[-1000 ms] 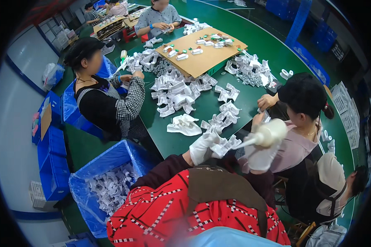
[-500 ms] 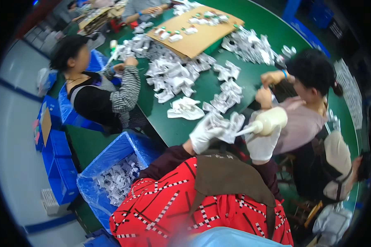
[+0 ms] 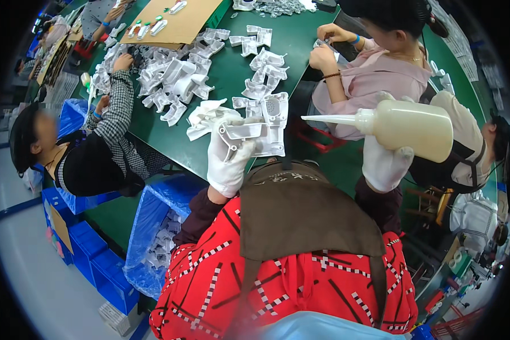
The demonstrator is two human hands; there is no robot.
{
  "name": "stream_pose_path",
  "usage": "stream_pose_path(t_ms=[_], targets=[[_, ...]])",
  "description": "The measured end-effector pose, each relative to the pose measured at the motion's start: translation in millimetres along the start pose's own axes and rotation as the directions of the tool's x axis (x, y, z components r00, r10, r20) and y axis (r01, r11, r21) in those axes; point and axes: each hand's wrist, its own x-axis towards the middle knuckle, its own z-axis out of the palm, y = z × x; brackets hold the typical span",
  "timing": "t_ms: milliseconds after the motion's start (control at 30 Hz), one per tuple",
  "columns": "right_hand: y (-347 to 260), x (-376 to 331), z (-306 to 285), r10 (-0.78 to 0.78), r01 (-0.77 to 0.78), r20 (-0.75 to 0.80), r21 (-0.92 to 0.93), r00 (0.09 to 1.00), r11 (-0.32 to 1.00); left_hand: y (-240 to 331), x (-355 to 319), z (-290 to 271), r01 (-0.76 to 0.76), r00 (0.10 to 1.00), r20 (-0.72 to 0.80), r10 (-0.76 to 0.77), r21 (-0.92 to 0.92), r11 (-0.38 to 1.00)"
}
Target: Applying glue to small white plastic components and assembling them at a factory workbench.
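Observation:
My left hand (image 3: pixel 228 161), in a white glove, grips a white moulded plastic housing (image 3: pixel 246 131) at the table's near edge. A panel dotted with small holes shows beyond it; whether that belongs to the same piece I cannot tell. My gloved right hand (image 3: pixel 386 161) is wrapped round a squeeze bottle (image 3: pixel 416 129) of cream-coloured liquid. The bottle lies nearly level, its long thin nozzle pointing left, the tip a short gap from the housing. A crumpled white cloth or glove (image 3: pixel 207 118) rests just past my left hand.
White plastic parts (image 3: pixel 178 76) are heaped on the green table (image 3: pixel 224 85), with a short row (image 3: pixel 265 73) of them nearer me. Cardboard (image 3: pixel 181 25) bearing small assemblies lies behind. A blue lined bin (image 3: pixel 144 226) stands left. Co-workers sit at left (image 3: pixel 90 141) and right (image 3: pixel 374 73).
My view has shifted, with the table now further left. The bottle's nozzle tip has drawn back from the housing to the right. Both hands keep their holds.

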Motion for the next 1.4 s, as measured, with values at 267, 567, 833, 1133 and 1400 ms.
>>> stream_pose_path(t_ms=[267, 567, 833, 1133, 1400], targets=[[13.3, -6.9, 3.8, -0.005, 0.005, 0.067, -0.005, 0.998, 1.000, -0.8, -2.7, -4.3, -0.051, 0.998, -0.023, 0.051, 0.029, 0.998], [22.5, -10.4, 1.6, -0.025, 0.024, 0.016, 0.089, 1.000, 0.996, -0.6, -4.1, -7.1, -0.053, 0.999, -0.002, 0.053, 0.042, 0.998], [21.3, -11.5, -2.3, -0.001, 0.002, -0.038, 0.047, 0.999, 0.999, 0.5, -1.3, -4.4, -0.049, 0.999, 0.020, 0.047, 0.091, 0.995], [22.2, -4.9, -5.5, -0.010, 0.010, 0.001, 0.064, 1.000, 0.998, 3.1, 2.9, 0.0, -0.054, 0.998, 0.018, 0.052, 0.078, 0.996], [23.4, -3.0, -5.6, -0.015, 0.015, -0.002, 0.031, 1.000, 0.999, 5.3, 5.9, -0.4, -0.048, 0.998, 0.053, 0.046, 0.045, 0.998]])
